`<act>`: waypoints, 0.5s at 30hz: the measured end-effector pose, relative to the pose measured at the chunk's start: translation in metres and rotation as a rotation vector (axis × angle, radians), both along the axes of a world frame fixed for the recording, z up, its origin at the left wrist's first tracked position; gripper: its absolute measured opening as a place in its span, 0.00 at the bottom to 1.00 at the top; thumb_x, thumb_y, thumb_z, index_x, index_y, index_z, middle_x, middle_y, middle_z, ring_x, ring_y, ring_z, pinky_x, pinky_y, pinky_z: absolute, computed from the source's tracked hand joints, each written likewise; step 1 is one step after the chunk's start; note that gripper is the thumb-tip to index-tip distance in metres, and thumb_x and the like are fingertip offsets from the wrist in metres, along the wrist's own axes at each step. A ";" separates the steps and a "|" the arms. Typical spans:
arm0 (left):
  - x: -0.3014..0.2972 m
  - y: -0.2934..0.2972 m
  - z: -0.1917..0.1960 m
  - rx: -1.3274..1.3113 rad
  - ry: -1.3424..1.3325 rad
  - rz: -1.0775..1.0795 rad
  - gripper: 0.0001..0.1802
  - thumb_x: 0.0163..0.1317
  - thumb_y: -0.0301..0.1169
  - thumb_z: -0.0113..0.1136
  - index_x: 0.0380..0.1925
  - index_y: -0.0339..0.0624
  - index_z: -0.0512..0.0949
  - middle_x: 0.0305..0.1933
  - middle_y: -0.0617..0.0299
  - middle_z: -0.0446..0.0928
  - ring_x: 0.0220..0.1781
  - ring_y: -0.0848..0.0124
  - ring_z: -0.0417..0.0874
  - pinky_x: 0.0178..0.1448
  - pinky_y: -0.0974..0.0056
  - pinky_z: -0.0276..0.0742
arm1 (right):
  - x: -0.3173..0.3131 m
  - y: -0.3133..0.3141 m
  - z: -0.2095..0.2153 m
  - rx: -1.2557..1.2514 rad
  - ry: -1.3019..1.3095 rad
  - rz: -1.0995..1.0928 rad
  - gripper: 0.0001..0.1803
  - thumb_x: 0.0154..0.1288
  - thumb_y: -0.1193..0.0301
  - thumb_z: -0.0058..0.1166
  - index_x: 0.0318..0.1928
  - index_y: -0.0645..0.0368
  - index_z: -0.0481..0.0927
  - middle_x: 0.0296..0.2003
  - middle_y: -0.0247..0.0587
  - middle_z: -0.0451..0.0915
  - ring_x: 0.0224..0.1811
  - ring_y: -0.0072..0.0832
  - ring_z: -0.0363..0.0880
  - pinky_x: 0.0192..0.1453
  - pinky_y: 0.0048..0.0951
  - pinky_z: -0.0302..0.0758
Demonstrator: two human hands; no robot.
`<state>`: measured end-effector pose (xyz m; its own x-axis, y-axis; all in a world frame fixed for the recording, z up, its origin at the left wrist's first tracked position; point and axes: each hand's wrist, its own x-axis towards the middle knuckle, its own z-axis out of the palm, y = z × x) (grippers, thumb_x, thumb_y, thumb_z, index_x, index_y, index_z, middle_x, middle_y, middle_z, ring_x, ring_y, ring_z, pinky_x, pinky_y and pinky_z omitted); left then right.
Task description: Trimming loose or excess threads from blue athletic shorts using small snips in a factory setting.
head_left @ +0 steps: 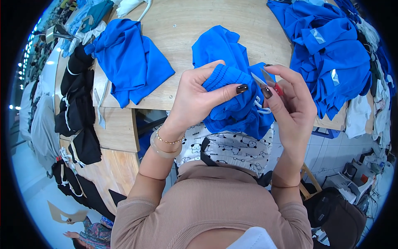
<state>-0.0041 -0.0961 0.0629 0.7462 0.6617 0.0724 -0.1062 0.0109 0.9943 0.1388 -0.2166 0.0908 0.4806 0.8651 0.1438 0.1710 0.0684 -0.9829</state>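
A blue garment [219,47] with a gathered elastic waistband is pinched in my left hand [192,93], thumb on top of the band. Part of it lies on the table and part hangs over the edge toward my lap. My right hand [296,97] is closed around small thread snips [277,86] with red on the handle. Their pointed blades are spread apart and reach to the waistband's right side. A white drawstring [262,106] loops out of the cloth below the blades.
Another blue garment [134,62] lies flat at left on the wooden table [178,25]. A pile of blue garments [327,54] is heaped at right. Black bundled cloth [78,103] hangs along the left edge. A person's hand [71,235] shows at lower left.
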 end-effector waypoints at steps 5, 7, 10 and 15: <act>-0.002 0.000 0.002 -0.029 0.020 0.013 0.07 0.52 0.18 0.63 0.33 0.31 0.82 0.31 0.66 0.76 0.31 0.83 0.72 0.34 0.78 0.67 | -0.007 -0.001 0.006 -0.018 -0.156 -0.046 0.15 0.59 0.82 0.54 0.47 0.59 0.80 0.32 0.37 0.81 0.30 0.16 0.76 0.33 0.16 0.72; -0.002 0.001 0.002 0.001 0.010 0.010 0.07 0.52 0.18 0.63 0.33 0.31 0.82 0.31 0.67 0.75 0.31 0.83 0.71 0.34 0.79 0.65 | -0.008 0.000 0.005 -0.010 -0.171 -0.046 0.15 0.59 0.82 0.54 0.47 0.59 0.80 0.31 0.38 0.81 0.29 0.17 0.76 0.33 0.16 0.72; -0.001 0.001 -0.001 0.040 -0.013 0.013 0.08 0.51 0.17 0.62 0.33 0.32 0.82 0.30 0.68 0.74 0.30 0.83 0.70 0.33 0.79 0.63 | -0.010 0.001 0.007 -0.004 -0.186 -0.056 0.15 0.58 0.82 0.54 0.46 0.59 0.80 0.30 0.39 0.81 0.29 0.18 0.77 0.33 0.17 0.72; -0.001 0.001 0.002 0.035 -0.021 0.015 0.07 0.51 0.18 0.62 0.32 0.32 0.82 0.29 0.68 0.73 0.30 0.84 0.70 0.32 0.80 0.62 | -0.009 0.001 0.008 -0.028 -0.190 -0.056 0.14 0.58 0.82 0.54 0.46 0.59 0.80 0.29 0.39 0.81 0.28 0.18 0.76 0.31 0.17 0.71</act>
